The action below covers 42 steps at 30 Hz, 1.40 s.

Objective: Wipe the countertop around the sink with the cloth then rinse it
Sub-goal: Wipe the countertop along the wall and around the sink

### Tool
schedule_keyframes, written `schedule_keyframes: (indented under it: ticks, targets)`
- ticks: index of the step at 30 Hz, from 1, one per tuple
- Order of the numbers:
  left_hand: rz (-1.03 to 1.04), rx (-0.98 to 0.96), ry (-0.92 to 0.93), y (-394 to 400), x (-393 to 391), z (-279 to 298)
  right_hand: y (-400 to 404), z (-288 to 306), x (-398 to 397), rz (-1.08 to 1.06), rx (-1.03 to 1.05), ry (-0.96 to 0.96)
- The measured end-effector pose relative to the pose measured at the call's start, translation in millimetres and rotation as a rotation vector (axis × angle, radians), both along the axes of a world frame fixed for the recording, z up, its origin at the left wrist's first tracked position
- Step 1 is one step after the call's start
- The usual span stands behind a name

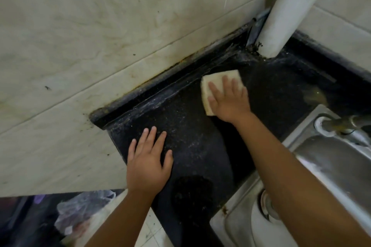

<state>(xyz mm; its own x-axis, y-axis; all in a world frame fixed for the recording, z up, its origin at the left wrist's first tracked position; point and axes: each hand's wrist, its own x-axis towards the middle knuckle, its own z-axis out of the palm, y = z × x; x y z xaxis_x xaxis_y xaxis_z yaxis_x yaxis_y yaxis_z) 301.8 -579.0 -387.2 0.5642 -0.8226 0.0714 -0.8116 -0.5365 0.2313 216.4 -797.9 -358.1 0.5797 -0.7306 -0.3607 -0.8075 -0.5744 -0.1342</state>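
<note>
Both forearms reached in from the bottom edge over the dark speckled countertop [192, 146]. Flat on that surface lay the left hand [148, 158], fingers straight and spread, holding nothing. Farther in, the right hand [228, 100] pressed with straight fingers on the pale folded cloth [212, 84], which lay on the countertop near the back wall [100, 36], its long axis running from near the camera toward the wall. A white pipe [287, 16] stood in the corner beyond. Right of the arm sat the steel sink [331, 166] with its faucet [341, 124].
</note>
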Motion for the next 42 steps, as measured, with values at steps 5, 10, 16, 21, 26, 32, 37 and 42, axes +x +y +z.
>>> schedule_keyframes:
  ticks: [5, 10, 16, 21, 26, 32, 37, 42]
  targets:
    - [-0.003, 0.011, 0.029, 0.5, -1.9, 0.9, 87.4, -10.4, 1.7, 0.342, 0.027, -0.161]
    - [-0.039, 0.064, 0.002, 1.1, -5.1, 6.7, 101.4, -2.4, -71.1, 0.347, 0.047, -0.081]
    - [-0.102, 0.149, -0.109, -13.5, 2.9, 20.9, 27.6, 10.1, -118.2, -0.088, 0.027, 0.115]
    - [-0.357, 0.091, -0.106, -67.3, 20.8, 26.6, -36.3, 8.9, -125.6, -0.401, 0.054, 0.099]
    - [-0.518, 0.003, -0.073, -150.2, 5.4, 15.0, -78.6, 5.9, -118.7, -0.642, 0.017, 0.126]
    - [-0.617, 0.037, 0.045, -193.9, -1.0, 1.4, -114.2, 11.5, -105.1, -0.899, 0.052, 0.103]
    - [-0.651, 0.063, 0.015, -195.3, 0.2, -0.8, -124.0, 8.5, -90.8, -0.754, 0.067, 0.063]
    - [-0.616, 0.118, 0.072, -193.9, -2.9, 4.9, -102.7, 6.3, -53.9, -0.426, 0.081, 0.022]
